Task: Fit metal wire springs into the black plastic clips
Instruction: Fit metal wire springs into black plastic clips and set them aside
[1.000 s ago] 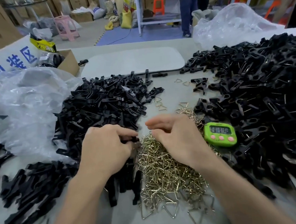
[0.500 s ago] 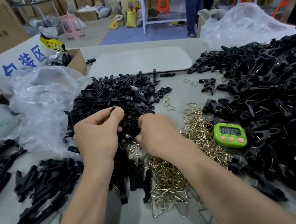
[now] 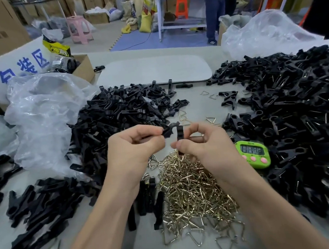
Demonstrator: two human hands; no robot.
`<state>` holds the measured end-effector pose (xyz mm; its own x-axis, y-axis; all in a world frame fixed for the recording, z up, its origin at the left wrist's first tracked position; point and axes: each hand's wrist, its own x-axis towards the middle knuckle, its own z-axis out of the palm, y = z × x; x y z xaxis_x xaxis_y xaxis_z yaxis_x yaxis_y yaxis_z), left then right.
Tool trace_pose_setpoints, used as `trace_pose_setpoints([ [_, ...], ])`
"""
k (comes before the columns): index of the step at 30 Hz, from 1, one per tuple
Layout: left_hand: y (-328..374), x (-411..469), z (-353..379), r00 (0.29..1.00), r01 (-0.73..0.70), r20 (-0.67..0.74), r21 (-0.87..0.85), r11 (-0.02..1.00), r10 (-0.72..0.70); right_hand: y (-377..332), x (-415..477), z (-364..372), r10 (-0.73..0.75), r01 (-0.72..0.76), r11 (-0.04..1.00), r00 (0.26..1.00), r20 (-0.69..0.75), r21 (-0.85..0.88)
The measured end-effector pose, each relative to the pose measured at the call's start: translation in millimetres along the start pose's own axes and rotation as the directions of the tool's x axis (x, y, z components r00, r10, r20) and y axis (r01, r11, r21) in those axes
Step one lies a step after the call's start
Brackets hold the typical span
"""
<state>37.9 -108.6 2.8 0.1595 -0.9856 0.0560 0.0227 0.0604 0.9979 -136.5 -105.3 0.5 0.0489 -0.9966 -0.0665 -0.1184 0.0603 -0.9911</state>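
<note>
Clip pieces [image 3: 179, 132] sit pinched in left hand [image 3: 133, 150] and right hand [image 3: 206, 146]; sign [image 3: 23, 66] perhaps reads 包装区.

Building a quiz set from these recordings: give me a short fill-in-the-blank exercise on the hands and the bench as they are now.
1. The left hand pinches a plastic clip piece whose colour is ____.
2. The right hand pinches a second clip piece; beside that hand sits a timer with a ____ body and pink buttons.
3. The shiny heap on the table beneath the hands consists of wire ____.
Missing words: black; green; springs.
</note>
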Motion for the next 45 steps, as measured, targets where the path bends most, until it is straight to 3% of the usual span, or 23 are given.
trace_pose_setpoints([
  [4,-1.7,-9.7,12.8,0.995,0.002,0.103,0.012,1.000,-0.003,5.6,-1.2,-2.4,-0.052,0.053,0.998,0.998,-0.016,0.042],
  [11,0.6,-12.5,16.6,0.987,-0.082,0.150,0.126,0.989,0.063,3.5,-2.1,-9.9,-0.161,0.162,0.987,0.985,-0.060,0.023],
  [25,-2.6,-18.6,24.2,0.998,-0.012,0.069,0.074,0.997,0.007,4.5,-1.4,-17.2,-0.154,0.152,0.977,0.988,0.003,-0.147],
  [32,0.3,-18.3,24.9,0.988,0.003,0.154,0.049,0.999,-0.011,0.3,-1.6,-25.5,-0.135,0.139,0.942,0.990,0.034,-0.306],
  [37,0.5,-20.1,23.3,0.990,0.011,0.143,0.019,1.000,-0.013,-2.8,-6.6,-23.1,-0.204,0.206,0.931,0.978,0.038,-0.301],
  [45,-3.3,-19.3,26.0,0.999,0.022,0.037,0.031,0.999,-0.023,3.8,-7.2,-15.5,-0.218,0.224,0.898,0.974,0.060,-0.379],
])
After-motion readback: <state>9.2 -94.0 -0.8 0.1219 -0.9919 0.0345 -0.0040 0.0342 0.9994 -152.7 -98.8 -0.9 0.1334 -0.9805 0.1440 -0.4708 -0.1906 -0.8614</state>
